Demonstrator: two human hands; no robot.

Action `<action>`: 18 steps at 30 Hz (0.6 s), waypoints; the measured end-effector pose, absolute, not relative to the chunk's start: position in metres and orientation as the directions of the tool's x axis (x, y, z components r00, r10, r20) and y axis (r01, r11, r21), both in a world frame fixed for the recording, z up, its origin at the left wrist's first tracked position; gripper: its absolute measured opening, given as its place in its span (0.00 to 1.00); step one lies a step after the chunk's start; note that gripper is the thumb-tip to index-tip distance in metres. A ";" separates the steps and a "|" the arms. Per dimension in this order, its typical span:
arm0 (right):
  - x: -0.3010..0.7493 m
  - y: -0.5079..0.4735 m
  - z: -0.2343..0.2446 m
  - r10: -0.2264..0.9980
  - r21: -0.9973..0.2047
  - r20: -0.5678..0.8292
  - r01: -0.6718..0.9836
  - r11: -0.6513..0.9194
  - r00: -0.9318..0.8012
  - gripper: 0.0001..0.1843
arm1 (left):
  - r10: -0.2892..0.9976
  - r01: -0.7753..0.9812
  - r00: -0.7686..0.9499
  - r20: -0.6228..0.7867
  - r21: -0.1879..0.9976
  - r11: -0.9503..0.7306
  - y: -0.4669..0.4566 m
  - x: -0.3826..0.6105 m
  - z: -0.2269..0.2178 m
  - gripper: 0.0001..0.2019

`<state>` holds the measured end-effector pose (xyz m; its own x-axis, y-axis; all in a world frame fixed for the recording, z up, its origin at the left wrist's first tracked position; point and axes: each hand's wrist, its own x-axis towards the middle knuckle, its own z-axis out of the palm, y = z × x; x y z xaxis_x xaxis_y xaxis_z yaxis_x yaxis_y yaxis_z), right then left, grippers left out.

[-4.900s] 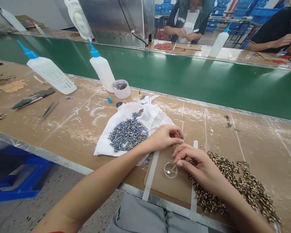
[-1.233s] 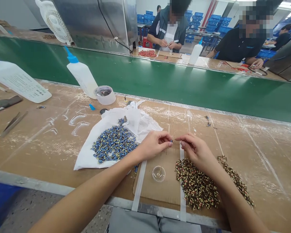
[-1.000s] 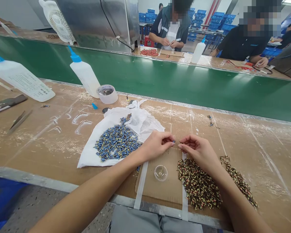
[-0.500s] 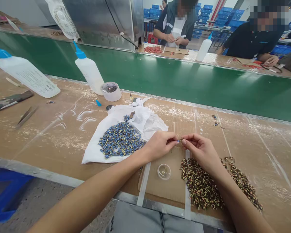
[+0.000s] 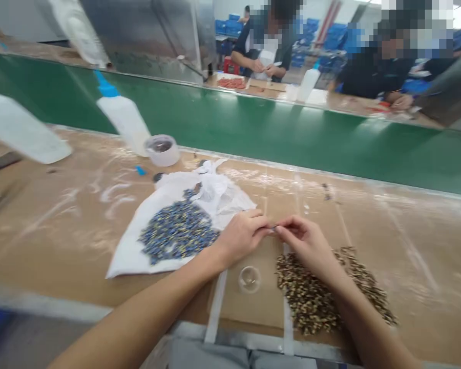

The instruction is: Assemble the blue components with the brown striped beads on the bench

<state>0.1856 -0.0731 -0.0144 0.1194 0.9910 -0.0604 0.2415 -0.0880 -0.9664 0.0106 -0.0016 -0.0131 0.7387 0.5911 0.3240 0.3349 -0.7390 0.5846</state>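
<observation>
My left hand (image 5: 241, 234) and my right hand (image 5: 303, 241) meet fingertip to fingertip above the cardboard, both closed in a pinch. Between them is a tiny dark bluish piece (image 5: 273, 228), blurred and mostly covered by the fingers. Left of my left hand, a heap of small blue-and-yellow pieces (image 5: 176, 228) lies on a white plastic bag (image 5: 125, 253). Under my right wrist spreads a heap of small dark brown and cream pieces (image 5: 311, 297). A small clear round cup (image 5: 249, 280) with a little clear content stands below the hands.
A roll of tape (image 5: 163, 150), a blue-tipped white squeeze bottle (image 5: 125, 123) and a larger white bottle (image 5: 21, 128) are at the back left. A blue cap (image 5: 140, 170) lies nearby. Beyond the green belt (image 5: 230, 118), two people work at another table.
The view has swung a little to the right, so the table's things appear further left and blurred. Both hands stay pinched together at nearly the same place over the cardboard.
</observation>
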 end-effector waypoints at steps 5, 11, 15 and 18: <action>0.177 -0.061 -0.017 0.982 -0.990 0.012 0.138 -0.015 0.187 0.04 | 0.615 0.332 0.702 0.359 0.599 -0.729 0.010 0.009 -0.010 0.10; 0.180 -0.047 -0.029 0.983 -0.997 -0.045 0.046 -0.054 0.180 0.03 | 0.615 0.351 0.725 0.311 0.601 -0.718 0.030 0.007 -0.034 0.10; 0.175 -0.050 -0.032 0.983 -0.993 -0.010 0.115 -0.031 0.185 0.04 | 0.705 0.453 0.686 0.179 0.653 -0.607 0.028 0.006 -0.040 0.11; 0.170 -0.051 -0.037 0.976 -0.982 0.044 0.188 0.003 0.213 0.02 | 0.749 0.484 0.657 0.090 0.711 -0.510 0.027 0.006 -0.045 0.13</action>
<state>0.1702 -0.0509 -0.0372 0.2131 0.9760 0.0441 0.1881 0.0034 -0.9821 0.0064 0.0274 -0.0449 0.6566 0.7488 0.0905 0.4837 -0.5100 0.7112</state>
